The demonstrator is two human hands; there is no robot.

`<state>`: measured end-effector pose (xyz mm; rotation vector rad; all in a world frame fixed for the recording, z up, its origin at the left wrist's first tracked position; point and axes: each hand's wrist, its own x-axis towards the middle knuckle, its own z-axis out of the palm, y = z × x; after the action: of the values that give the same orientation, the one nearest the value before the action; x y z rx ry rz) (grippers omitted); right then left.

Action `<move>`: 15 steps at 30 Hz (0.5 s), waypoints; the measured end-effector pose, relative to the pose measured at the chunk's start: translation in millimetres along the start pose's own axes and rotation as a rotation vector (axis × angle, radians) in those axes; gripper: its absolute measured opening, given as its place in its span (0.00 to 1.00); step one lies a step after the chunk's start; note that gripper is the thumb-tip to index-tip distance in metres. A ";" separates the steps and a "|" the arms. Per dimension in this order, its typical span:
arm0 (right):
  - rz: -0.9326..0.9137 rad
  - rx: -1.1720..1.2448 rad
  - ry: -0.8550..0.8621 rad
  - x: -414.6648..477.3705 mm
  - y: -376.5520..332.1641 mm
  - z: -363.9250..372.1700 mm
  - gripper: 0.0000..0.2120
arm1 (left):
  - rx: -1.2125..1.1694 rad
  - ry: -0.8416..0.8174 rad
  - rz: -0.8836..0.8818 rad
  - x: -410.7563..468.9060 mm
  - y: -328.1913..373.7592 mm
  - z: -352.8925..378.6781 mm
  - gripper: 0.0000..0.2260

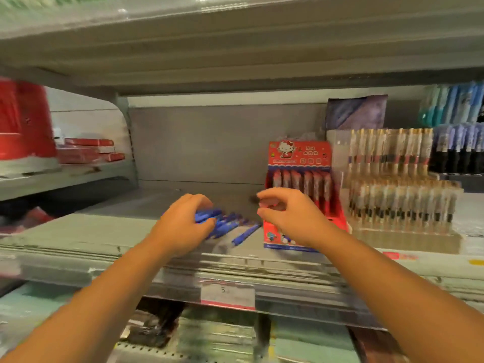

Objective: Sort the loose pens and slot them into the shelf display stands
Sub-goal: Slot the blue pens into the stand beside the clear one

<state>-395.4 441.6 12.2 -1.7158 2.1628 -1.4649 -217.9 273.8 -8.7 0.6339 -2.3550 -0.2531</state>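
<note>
Just left of the red Hello Kitty display stand (300,155), loose blue pens (227,226) lie on the grey shelf (104,231). The left hand (183,224) grips several. The right hand (285,216) hovers before the stand, fingers curled; blur hides any pinch.

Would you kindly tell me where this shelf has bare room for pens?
Bare shelf lies left of the loose blue pens and behind them up to the back panel. Right of the red display stand, clear pen racks crowd it.
</note>
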 end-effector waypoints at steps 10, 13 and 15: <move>0.225 -0.116 -0.012 69.2 -25.0 105.8 0.13 | -0.077 -0.219 -0.136 31.8 -113.4 -37.7 0.15; 0.258 -0.198 -0.064 90.3 -29.1 119.4 0.14 | -0.081 -0.321 -0.162 50.9 -126.7 -31.7 0.18; 0.297 -0.302 -0.112 103.3 -31.9 124.0 0.14 | -0.065 -0.412 -0.192 66.7 -128.3 -24.3 0.25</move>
<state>-347.2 284.3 15.6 -1.4197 2.5417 -0.9910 -197.4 129.1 3.5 0.8428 -2.6613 -0.5932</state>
